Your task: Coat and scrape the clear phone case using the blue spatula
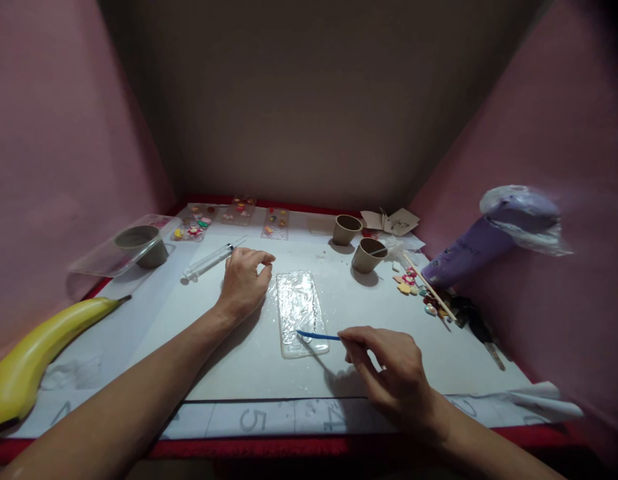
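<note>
A clear phone case [301,312] coated with glossy gel lies flat in the middle of the white table sheet. My right hand [389,373] pinches a thin blue stick [319,335] whose tip touches the case's lower part. My left hand [245,283] rests on the sheet just left of the case, fingers curled with thumb and forefinger together; I cannot make out anything in them.
A clear syringe [209,261] lies left of my left hand. Two brown paper cups [359,243], small charms [409,280], a wooden stick [429,287] and a purple piping bag [489,240] sit at right. Decorated cases [239,215] line the back. A banana [33,353] and a lidded cup [139,243] are at left.
</note>
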A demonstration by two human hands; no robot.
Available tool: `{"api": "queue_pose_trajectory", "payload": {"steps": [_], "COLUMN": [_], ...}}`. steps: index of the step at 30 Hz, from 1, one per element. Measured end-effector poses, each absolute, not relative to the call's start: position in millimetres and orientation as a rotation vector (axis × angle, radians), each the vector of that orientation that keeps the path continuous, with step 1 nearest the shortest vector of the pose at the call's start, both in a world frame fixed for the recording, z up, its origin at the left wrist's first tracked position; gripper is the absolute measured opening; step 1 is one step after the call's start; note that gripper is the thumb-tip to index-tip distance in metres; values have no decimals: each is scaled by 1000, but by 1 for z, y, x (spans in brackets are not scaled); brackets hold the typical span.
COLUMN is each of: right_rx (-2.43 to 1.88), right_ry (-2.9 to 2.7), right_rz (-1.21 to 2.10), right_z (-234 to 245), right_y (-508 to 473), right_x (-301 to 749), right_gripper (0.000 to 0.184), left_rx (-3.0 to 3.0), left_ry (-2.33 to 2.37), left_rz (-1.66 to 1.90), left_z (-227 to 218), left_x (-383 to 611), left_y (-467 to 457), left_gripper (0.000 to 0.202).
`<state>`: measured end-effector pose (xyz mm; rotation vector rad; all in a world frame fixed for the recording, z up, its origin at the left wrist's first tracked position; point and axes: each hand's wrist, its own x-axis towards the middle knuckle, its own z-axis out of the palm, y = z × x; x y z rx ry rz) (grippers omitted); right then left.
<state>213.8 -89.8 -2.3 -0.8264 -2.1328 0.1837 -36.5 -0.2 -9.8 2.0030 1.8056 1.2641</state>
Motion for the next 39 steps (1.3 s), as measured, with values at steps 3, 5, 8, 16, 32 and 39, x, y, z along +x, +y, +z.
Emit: {"api": "queue_pose_trajectory", "payload": {"steps": [3,5,8,16,32,39], "right_rx": [-864,-873,-851,-793,-746,-727], "right_ry": [-2104,-2095,-2119,-2178,-2159,-2152], "right_rz": [140,125,110,80,102,127], "right_z": [1,2,2,4,4,2], "right_y": [-87,-85,-84,-89,-82,-85], "right_x": [219,220,220,227,219,211], "right_gripper": [18,18,18,19,18,18], "left_rx": [1999,1993,1987,1999,1996,1996], "left_ry": [1804,1807,1806,1799,1806,1804], "left_rz": [1262,1262,1264,1266,1263,1262], "left_z": [-10,-10,-9,-10,-10,-10], "left_x": [-37,-37,-36,-36,-36,-36], "left_y": [0,-1,-1,-1,0,-1], "left_gripper": [17,17,17,17,16,16]}}
